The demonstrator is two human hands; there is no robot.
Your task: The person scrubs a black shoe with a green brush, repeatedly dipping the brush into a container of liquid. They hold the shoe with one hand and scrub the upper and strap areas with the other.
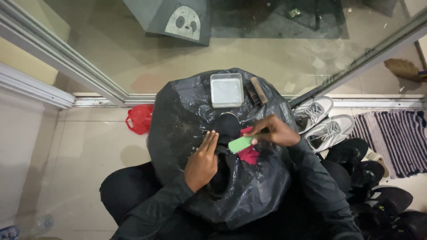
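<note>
A black shoe lies on a black plastic bag spread over my lap. My left hand rests flat on the shoe's side, fingers straight and together. My right hand grips a green brush over the shoe's opening. A red cloth lies under the brush. At the far edge of the bag sit a clear plastic tub of white liquid and a wooden brush with dark bristles.
A pair of grey sneakers and several dark shoes stand at the right, by a striped mat. A red plastic bag lies on the tiled floor at the left. A sliding glass door frame runs ahead.
</note>
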